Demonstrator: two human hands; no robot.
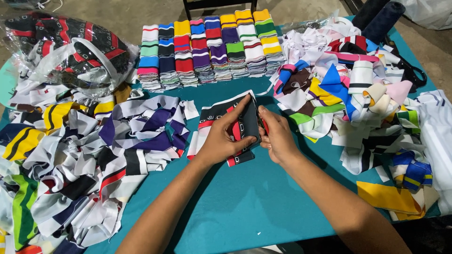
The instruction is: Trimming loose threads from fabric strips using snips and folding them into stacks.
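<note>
Matt striped cloth strips (pixel 235 129), smooth teal cloth table cover (pixel 254 207), glossy plastic bag (pixel 70 51)

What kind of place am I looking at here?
Probably a garment or textile workshop. Neat stacks of striped fabric pieces line the teal table, loose piles of cut strips lie at both sides, and both hands hold a black-and-red piece.

Striped folded stacks (pixel 212 47), loose scrap heaps (pixel 70 169), teal table (pixel 245 202)

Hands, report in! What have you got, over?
Left hand and right hand both grip a black-and-red fabric strip. Loose fabric piles on both sides, nothing blocking.
</note>
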